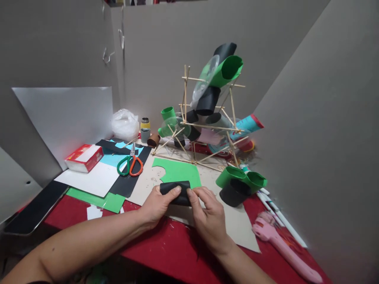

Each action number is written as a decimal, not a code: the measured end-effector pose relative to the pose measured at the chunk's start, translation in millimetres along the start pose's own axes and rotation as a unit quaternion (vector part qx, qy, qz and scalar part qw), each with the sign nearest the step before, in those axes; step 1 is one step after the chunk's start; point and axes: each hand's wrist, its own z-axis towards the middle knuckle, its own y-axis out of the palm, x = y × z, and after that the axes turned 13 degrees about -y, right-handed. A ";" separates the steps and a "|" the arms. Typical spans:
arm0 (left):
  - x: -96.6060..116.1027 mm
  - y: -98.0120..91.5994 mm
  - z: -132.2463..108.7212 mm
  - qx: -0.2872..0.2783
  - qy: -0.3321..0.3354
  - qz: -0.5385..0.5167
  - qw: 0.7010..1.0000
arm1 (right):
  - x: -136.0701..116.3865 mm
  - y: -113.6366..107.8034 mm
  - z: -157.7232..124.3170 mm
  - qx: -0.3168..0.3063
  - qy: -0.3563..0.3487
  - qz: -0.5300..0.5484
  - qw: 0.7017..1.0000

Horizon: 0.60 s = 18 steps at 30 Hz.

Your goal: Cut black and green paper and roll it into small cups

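Both hands grip a small rolled black paper tube [181, 200] above the front of the table. My left hand [158, 203] is closed round its left end, the thumb pressed on top. At the right end, the thumb and bent fingers of my right hand [207, 205] pinch its edge. Just behind the tube lies a green paper sheet [180, 169] with a rounded cut-out. Right of my right hand stand green paper tubes [232, 175] beside a black tube [233, 194]. Scissors [132, 163] with green and orange handles lie to the left.
A wooden stick frame [195, 161] bearing paper tubes and clear discs rises at the back. At left are a red box [84, 157] and a white sheet [91, 183]. A pink glue gun [284, 248] lies at right on the red tablecloth [166, 252].
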 end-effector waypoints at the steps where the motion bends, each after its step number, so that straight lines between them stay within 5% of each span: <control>1: 0.2 -0.2 -0.6 -0.003 -0.002 -0.001 1.000 | 0.8 -0.7 0.2 -0.002 0.004 0.009 1.000; 12: 10.7 -3.2 -0.4 -0.041 0.051 0.023 0.998 | 2.6 -9.7 -2.8 0.087 0.154 0.071 0.982; 18: 7.3 -2.2 -1.5 -0.003 0.022 0.032 0.999 | 6.9 -5.8 -4.4 0.096 0.062 0.054 0.992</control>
